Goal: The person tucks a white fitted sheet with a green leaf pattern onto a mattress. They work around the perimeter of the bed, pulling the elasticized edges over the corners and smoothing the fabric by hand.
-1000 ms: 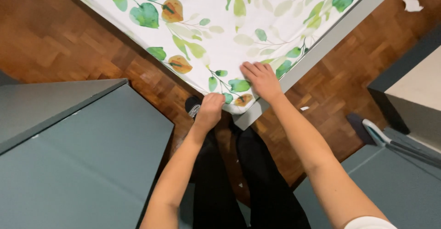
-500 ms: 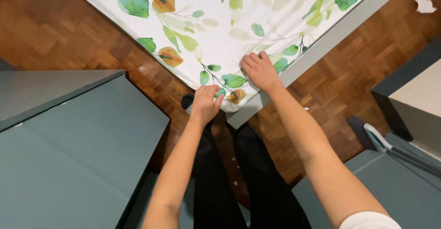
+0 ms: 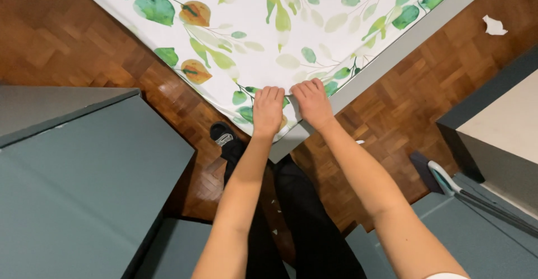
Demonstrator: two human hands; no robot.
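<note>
Leaf-printed sheet [image 3: 291,38] corner under both hands, left hand [image 3: 268,110] and right hand [image 3: 312,104], seemingly pressed flat, grip apart.

Both arms reached forward; left hand [image 3: 267,110] and right hand [image 3: 312,103] lay side by side, fingers apparently curled down

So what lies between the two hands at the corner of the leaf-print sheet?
In the head view, only a narrow strip of the leaf-print sheet shows between the left hand and the right hand; both press on its corner, side by side.
</note>
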